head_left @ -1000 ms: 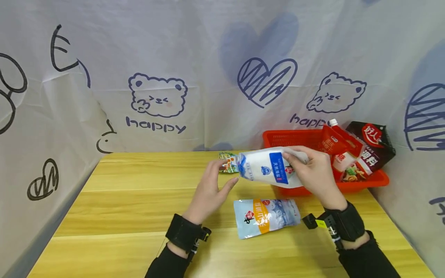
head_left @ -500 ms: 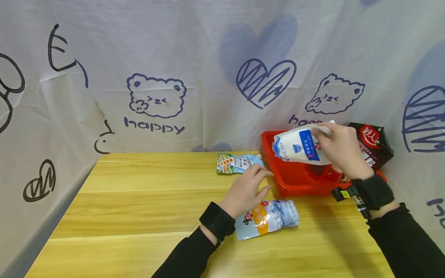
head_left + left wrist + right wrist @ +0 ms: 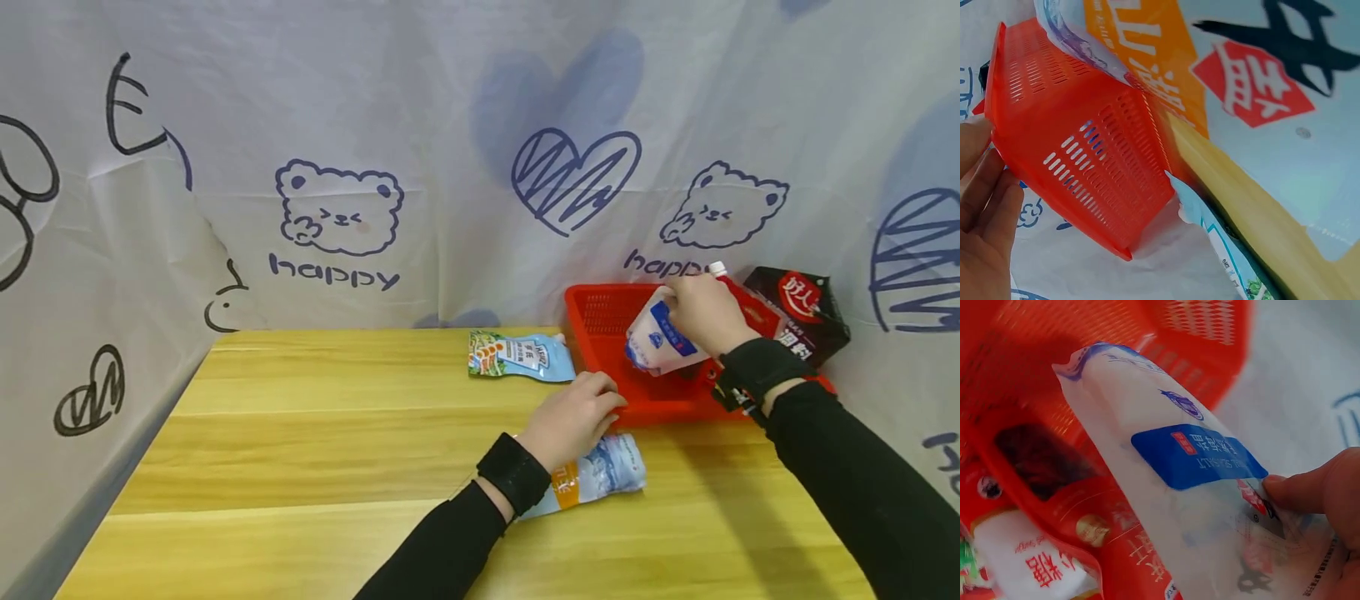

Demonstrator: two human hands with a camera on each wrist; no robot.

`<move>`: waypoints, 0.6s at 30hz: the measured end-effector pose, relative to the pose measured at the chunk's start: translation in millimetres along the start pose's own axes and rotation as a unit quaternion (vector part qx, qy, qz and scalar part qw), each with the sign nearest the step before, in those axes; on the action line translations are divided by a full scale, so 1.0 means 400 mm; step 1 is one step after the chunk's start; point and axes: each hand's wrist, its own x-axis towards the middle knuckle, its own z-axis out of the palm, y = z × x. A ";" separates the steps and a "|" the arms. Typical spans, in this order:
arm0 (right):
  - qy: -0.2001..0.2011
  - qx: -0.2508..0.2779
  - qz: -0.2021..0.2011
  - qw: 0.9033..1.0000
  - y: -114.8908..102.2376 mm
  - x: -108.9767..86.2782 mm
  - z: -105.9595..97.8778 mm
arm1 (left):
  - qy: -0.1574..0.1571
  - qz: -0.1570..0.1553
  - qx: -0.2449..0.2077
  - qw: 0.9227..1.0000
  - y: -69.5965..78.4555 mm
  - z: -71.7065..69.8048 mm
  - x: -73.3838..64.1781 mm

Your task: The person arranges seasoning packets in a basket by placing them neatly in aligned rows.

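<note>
My right hand point(image 3: 708, 312) holds a white and blue bag of sea salt point(image 3: 654, 340) by its upper end, tilted, over the red plastic basket point(image 3: 611, 412). In the right wrist view, the thumb presses on the salt bag point(image 3: 1166, 462) near its end. My left hand point(image 3: 572, 423) is at the basket's near left corner. Its thumb and fingers are at the rim of the basket point(image 3: 1104, 169) in the left wrist view. Below that hand, a light blue bag with an orange stripe point(image 3: 618, 462) lies partly hidden on the table.
A light blue Heinz pouch point(image 3: 532, 357) lies left of the basket on the wooden table point(image 3: 300, 450). The basket's right side holds a black and red seasoning bag point(image 3: 806, 312), a white sugar bag point(image 3: 1029, 556) and a red packet point(image 3: 1116, 531). A printed cloth point(image 3: 450, 125) hangs behind.
The salt bag has moved right in my right hand, then down into the basket's opening. My left hand has moved right, from beside the salt bag to the basket's near corner.
</note>
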 end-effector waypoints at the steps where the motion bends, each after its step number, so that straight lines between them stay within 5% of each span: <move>1: -0.005 -0.009 0.002 1.000 0.001 0.009 0.005 | 0.001 0.000 0.004 1.000 0.002 0.001 0.001; 18: -0.091 -0.092 0.029 0.991 0.022 0.076 0.042 | -0.001 -0.013 0.055 0.998 0.008 0.016 0.012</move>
